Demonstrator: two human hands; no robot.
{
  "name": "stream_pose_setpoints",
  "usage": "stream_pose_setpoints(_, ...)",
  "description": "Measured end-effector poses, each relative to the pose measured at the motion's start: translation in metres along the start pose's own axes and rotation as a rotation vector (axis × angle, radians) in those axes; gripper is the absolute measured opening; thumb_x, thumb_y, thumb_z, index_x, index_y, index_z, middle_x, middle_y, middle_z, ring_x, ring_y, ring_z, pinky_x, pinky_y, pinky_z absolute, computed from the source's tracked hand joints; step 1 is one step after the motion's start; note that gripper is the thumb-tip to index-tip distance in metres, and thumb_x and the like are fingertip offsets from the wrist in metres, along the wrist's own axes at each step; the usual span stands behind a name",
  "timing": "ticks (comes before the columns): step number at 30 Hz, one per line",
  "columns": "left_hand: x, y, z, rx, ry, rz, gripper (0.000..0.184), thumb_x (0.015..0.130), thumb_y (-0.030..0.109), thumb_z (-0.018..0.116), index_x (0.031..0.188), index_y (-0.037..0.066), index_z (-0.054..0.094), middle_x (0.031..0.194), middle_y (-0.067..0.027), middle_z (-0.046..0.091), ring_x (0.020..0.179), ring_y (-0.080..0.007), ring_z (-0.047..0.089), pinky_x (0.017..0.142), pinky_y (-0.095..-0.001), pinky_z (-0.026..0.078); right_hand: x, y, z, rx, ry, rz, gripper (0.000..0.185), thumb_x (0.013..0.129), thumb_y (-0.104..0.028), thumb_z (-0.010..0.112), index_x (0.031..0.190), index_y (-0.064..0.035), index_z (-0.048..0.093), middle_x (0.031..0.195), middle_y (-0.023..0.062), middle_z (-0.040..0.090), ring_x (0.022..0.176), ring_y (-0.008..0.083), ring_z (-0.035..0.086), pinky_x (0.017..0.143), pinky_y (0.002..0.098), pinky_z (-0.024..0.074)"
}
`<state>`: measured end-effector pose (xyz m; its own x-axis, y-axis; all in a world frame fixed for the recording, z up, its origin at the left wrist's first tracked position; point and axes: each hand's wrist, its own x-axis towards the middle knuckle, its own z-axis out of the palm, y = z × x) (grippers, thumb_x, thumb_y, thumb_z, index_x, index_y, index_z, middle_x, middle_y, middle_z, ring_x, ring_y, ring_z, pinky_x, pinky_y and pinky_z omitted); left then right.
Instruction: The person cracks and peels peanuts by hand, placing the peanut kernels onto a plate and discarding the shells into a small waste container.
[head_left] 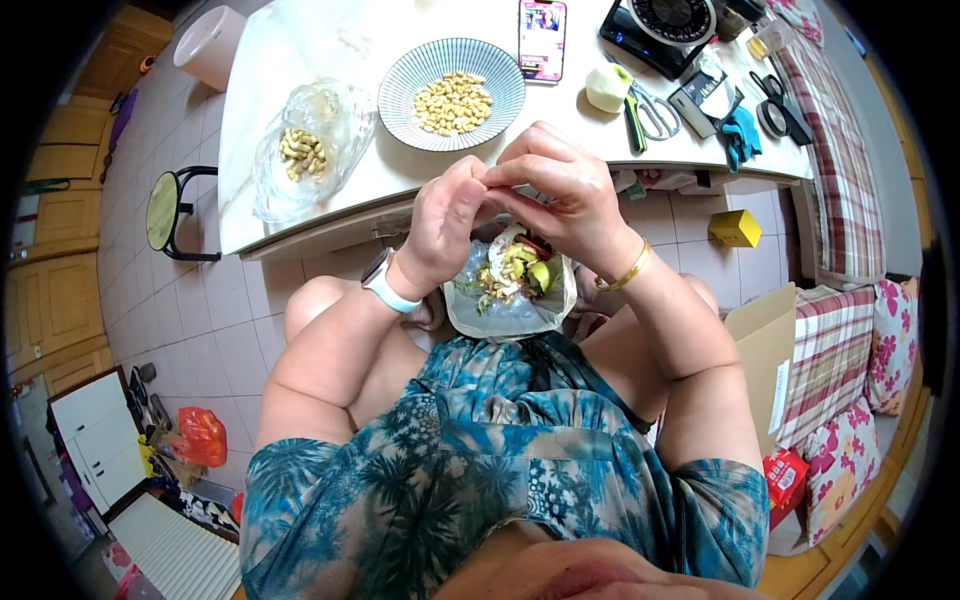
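Standing on the near side of the striped bowl (397,92), a lined bin (500,327) holds scraps (518,268). Closer to the bowl, the left hand (443,215) and right hand (568,190) meet, fingertips pinched; whether around anything, I cannot tell. Pale kernels (453,103) fill its middle; bagged peanuts (303,154) lie left, a phone (542,40) right.

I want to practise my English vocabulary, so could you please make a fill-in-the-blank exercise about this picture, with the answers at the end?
1. The left hand has a watch at its wrist, while the gold bracelet is on the ____ wrist.
2. From left to right in the picture, the striped bowl stands ____ the clear plastic bag and the phone.
3. The small box on the tiled floor is ____ in colour.

Missing words: right; between; yellow.
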<state>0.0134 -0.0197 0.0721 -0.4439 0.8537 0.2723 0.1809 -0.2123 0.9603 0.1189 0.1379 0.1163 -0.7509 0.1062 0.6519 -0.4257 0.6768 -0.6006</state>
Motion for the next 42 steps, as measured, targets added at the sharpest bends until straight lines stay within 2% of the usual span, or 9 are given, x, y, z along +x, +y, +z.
stream_pose_setpoints(4,0.000,0.005,0.004,-0.087,0.019,-0.009,0.051,0.110,0.046,0.033,0.094,0.003,0.055,0.075,0.0019,0.047,0.065,-0.0059,0.039,0.058,-0.0215,0.033,0.000,0.000,0.001,0.053,0.002,0.046,0.016,0.076,-0.006,0.081,0.089,-0.0041,0.072,0.083,0.0067,0.064,0.080,0.0244,0.062,0.071,0.0344,0.0519)
stream_pose_setpoints(12,0.000,0.000,0.010,-0.148,0.068,-0.046,0.048,0.112,0.040,0.029,0.096,0.004,0.056,0.075,0.0022,0.046,0.065,-0.0056,0.038,0.058,-0.0211,0.033,-0.003,0.006,0.009,0.156,0.026,0.180,0.014,0.078,-0.006,0.081,0.089,-0.0017,0.073,0.084,0.0084,0.069,0.079,0.0238,0.066,0.071,0.0328,0.0529)
stream_pose_setpoints(15,0.001,-0.004,0.010,-0.151,0.078,-0.066,0.047,0.112,0.039,0.029,0.096,0.003,0.056,0.076,0.0022,0.045,0.065,-0.0054,0.037,0.058,-0.0209,0.032,-0.005,0.011,0.010,0.146,0.015,0.181,0.013,0.080,-0.007,0.081,0.090,-0.0015,0.074,0.085,0.0087,0.069,0.077,0.0217,0.066,0.069,0.0314,0.0533)
stream_pose_setpoints(20,0.004,-0.007,0.005,-0.173,0.048,-0.113,0.047,0.112,0.040,0.031,0.097,0.003,0.056,0.077,0.0028,0.044,0.065,-0.0053,0.037,0.058,-0.0206,0.032,-0.005,0.014,0.005,0.386,-0.060,0.429,0.014,0.086,-0.010,0.078,0.097,-0.0018,0.075,0.087,0.0057,0.069,0.077,0.0127,0.065,0.068,0.0275,0.0537)
stream_pose_setpoints(25,0.006,-0.008,-0.001,-0.282,-0.038,-0.181,0.051,0.110,0.046,0.037,0.109,-0.001,0.056,0.080,0.0040,0.041,0.068,-0.0044,0.036,0.058,-0.0191,0.029,-0.006,0.019,0.005,0.343,-0.078,0.402,0.016,0.086,-0.011,0.078,0.099,-0.0027,0.075,0.087,0.0048,0.068,0.077,0.0116,0.065,0.068,0.0266,0.0535)
stream_pose_setpoints(31,0.009,-0.004,-0.005,-0.264,-0.066,-0.221,0.056,0.108,0.050,0.042,0.113,-0.003,0.057,0.079,0.0041,0.039,0.066,-0.0048,0.034,0.056,-0.0197,0.027,-0.005,0.019,0.004,0.260,-0.107,0.347,0.016,0.086,-0.011,0.078,0.100,-0.0038,0.075,0.088,0.0050,0.068,0.077,0.0128,0.065,0.069,0.0267,0.0536)
stream_pose_setpoints(38,0.011,-0.007,-0.015,-0.388,-0.135,-0.335,0.057,0.107,0.052,0.045,0.111,-0.003,0.058,0.076,0.0053,0.037,0.064,-0.0048,0.032,0.054,-0.0202,0.025,-0.007,0.023,0.005,0.375,-0.105,0.362,0.017,0.086,-0.010,0.077,0.101,-0.0035,0.074,0.088,0.0049,0.068,0.079,0.0137,0.065,0.071,0.0269,0.0546)
stream_pose_setpoints(41,0.011,-0.006,-0.014,-0.376,-0.152,-0.342,0.055,0.107,0.052,0.044,0.107,-0.002,0.059,0.075,0.0055,0.038,0.064,-0.0045,0.033,0.055,-0.0203,0.026,-0.007,0.021,0.005,0.329,-0.108,0.379,0.016,0.085,-0.009,0.078,0.099,-0.0031,0.074,0.086,0.0055,0.068,0.078,0.0144,0.066,0.070,0.0276,0.0541)
stream_pose_setpoints(42,0.011,-0.006,-0.010,-0.340,-0.092,-0.327,0.053,0.107,0.052,0.044,0.099,0.002,0.058,0.075,0.0050,0.041,0.064,-0.0043,0.034,0.055,-0.0203,0.028,-0.006,0.019,0.004,0.329,-0.109,0.379,0.016,0.085,-0.009,0.078,0.099,-0.0031,0.074,0.086,0.0055,0.068,0.078,0.0144,0.066,0.070,0.0276,0.0541)
